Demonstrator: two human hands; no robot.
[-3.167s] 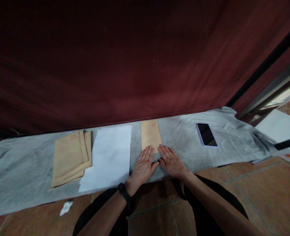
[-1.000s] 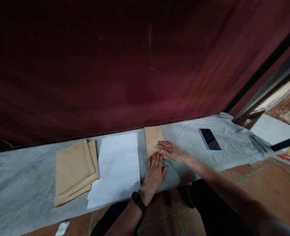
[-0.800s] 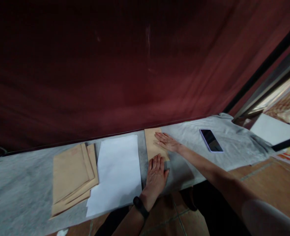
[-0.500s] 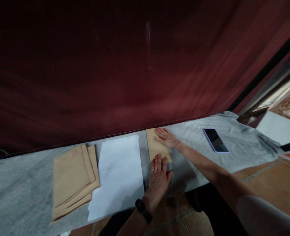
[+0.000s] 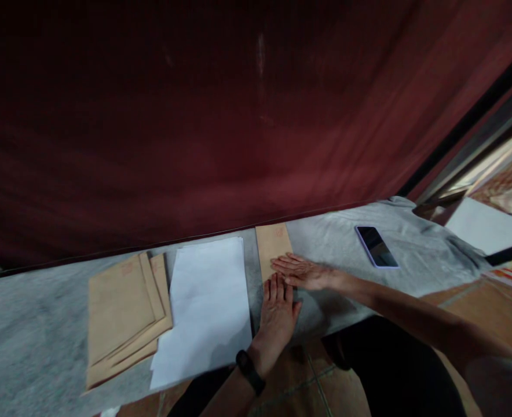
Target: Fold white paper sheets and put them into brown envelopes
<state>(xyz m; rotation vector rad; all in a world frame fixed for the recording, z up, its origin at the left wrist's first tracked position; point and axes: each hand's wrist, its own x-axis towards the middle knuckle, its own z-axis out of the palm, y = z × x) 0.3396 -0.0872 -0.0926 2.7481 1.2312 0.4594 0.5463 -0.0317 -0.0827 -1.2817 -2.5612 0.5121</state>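
Observation:
A brown paper envelope (image 5: 270,244) lies flat on the grey cloth, with a small reddish print near its far edge. My left hand (image 5: 279,307) rests flat on its near end, fingers pointing away and a dark band on the wrist. Across the envelope's middle and right side lies my right hand (image 5: 300,271), palm down with fingers stretched toward the left, close to the left fingertips. The two hands cover the near part of the envelope. To the left is a stack of white paper sheets (image 5: 206,307).
Further left, several brown envelopes (image 5: 121,307) lie in an overlapping pile. A phone (image 5: 377,247) with a purple edge lies to the right on the grey cloth (image 5: 25,336). A dark red upright surface (image 5: 195,145) stands behind. The tiled floor (image 5: 468,307) shows below.
My right hand has moved down along the envelope toward my left hand, uncovering the far end and its reddish print. My left hand stays on the near end.

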